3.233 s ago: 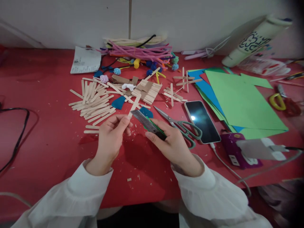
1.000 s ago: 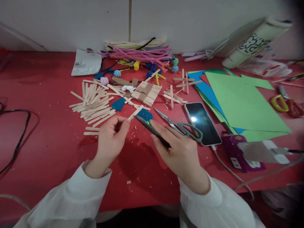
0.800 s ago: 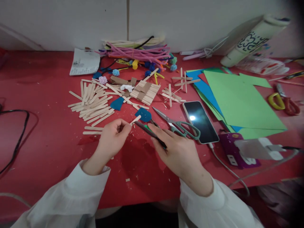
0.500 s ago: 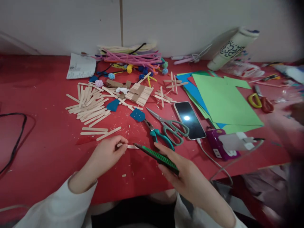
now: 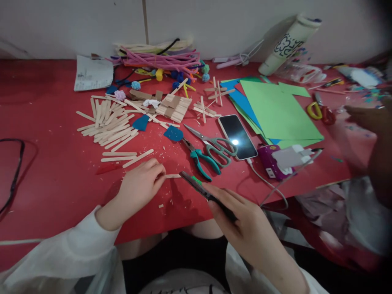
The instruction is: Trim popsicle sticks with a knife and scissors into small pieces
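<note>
My left hand is closed, pinching a thin wooden craft stick whose end sticks out to the right, just above the red table. In my right hand is a black and green utility knife, its tip close to the end of that stick; I cannot tell whether they touch. Three loose craft sticks lie just beyond my left hand. Teal-handled pliers and grey-handled scissors rest beyond the knife. Small wood chips are scattered near my hands.
Behind lie a craft stick pile, a glued stick panel and pink pipe cleaners. To the right are a phone on a cable, green paper sheets, a purple box and another person's hand.
The view has tilted and shifted, so things sit higher and further left. The utility knife has turned in my right hand, showing more of its dark side. Another person's hand has come further in.
</note>
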